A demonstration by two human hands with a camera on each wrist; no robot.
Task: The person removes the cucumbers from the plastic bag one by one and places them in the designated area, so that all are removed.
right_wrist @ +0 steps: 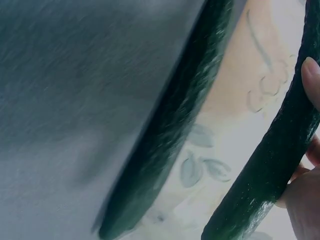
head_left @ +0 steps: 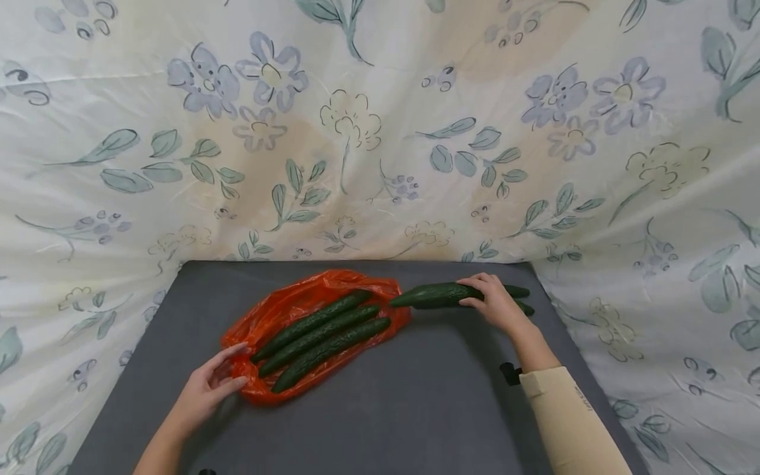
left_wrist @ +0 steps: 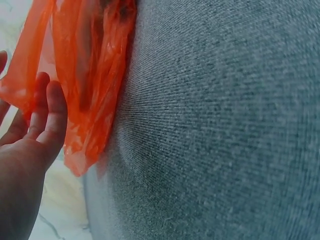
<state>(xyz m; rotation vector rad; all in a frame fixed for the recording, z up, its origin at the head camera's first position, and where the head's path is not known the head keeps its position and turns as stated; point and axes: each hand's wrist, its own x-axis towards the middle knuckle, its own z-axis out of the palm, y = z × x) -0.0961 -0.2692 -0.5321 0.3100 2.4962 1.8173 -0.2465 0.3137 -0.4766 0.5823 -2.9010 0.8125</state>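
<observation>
My left hand [head_left: 204, 389] is at the near left end of an orange plastic bag [head_left: 261, 316], holding its edge between the thumb and fingers. Three dark green cucumbers lie side by side on the bag, slanting up to the right; the nearest is one cucumber [head_left: 332, 353]. To the right, my right hand [head_left: 491, 300] grips a long cucumber [right_wrist: 270, 160] around its middle, one tip pointing at the bag's right edge. Beside it, in the right wrist view, another cucumber [right_wrist: 165, 130] lies on the table. The left wrist view has thin orange film around my left fingers [left_wrist: 57, 110].
A dark grey table [head_left: 415, 409] lies under everything. Floral fabric [head_left: 380, 132] hangs behind it and along both sides. A small black object [head_left: 509, 374] is at my right wrist, by the sleeve cuff.
</observation>
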